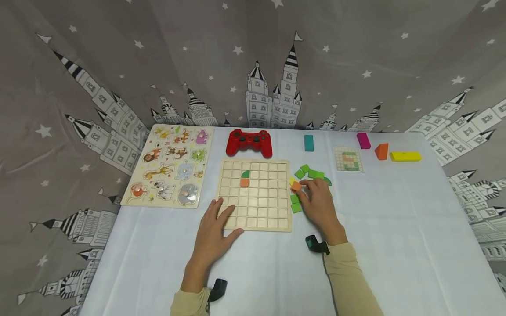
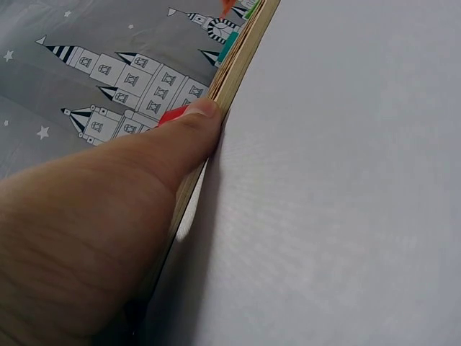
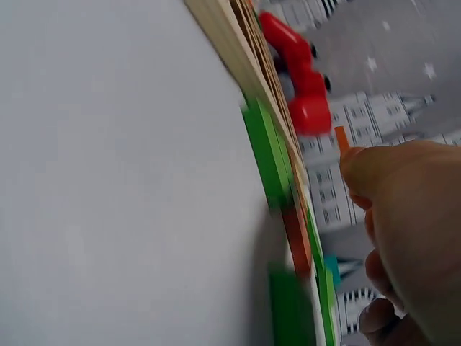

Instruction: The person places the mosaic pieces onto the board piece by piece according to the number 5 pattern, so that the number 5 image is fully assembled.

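In the head view a wooden grid board (image 1: 258, 215) lies flat, with a green quarter-round tile (image 1: 245, 174) directly above an orange square tile (image 1: 244, 182) in its cells. My left hand (image 1: 213, 232) rests at the board's lower left, fingers spread over the corner. Its thumb (image 2: 198, 122) touches the near edge in the left wrist view. Just off the board's right side, my right hand (image 1: 320, 208) pinches an orange tile (image 3: 341, 137) between thumb and fingertips. Around that hand lie several green tiles (image 1: 296, 207) and a yellow piece (image 1: 291, 180), partly hidden.
A red game controller (image 1: 249, 142) sits behind the board. To the left lies an animal peg puzzle (image 1: 158, 202). Toward the back right are a pattern card (image 1: 348, 159) and teal (image 1: 309, 143), magenta (image 1: 363, 141), orange (image 1: 381, 151) and yellow (image 1: 405, 156) blocks.
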A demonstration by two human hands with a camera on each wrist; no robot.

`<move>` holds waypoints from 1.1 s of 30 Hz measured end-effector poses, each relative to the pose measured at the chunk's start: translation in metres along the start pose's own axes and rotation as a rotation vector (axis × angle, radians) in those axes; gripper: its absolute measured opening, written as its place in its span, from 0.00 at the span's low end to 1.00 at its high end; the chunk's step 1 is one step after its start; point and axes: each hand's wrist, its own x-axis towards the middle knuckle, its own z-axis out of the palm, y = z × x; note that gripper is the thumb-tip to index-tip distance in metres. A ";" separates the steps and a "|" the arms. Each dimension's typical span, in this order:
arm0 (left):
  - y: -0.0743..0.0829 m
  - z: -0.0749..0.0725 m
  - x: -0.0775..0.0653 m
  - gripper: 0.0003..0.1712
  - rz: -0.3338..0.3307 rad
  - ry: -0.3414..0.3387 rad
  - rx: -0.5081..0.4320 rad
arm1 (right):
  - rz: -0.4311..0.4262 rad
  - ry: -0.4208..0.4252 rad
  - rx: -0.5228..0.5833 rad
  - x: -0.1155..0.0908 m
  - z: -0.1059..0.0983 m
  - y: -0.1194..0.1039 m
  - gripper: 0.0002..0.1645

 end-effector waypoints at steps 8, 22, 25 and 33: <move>-0.001 0.002 0.002 0.41 -0.002 -0.007 0.008 | -0.124 -0.067 0.012 0.006 0.022 -0.041 0.18; -0.004 0.002 -0.002 0.41 0.020 0.022 0.020 | -0.273 -0.223 -0.042 0.023 0.068 -0.097 0.17; -0.003 0.002 -0.003 0.41 0.027 0.029 0.022 | -0.283 -0.220 -0.032 0.023 0.074 -0.100 0.17; -0.002 0.002 0.000 0.41 0.045 0.058 0.035 | -0.248 -0.218 0.032 0.024 0.079 -0.096 0.17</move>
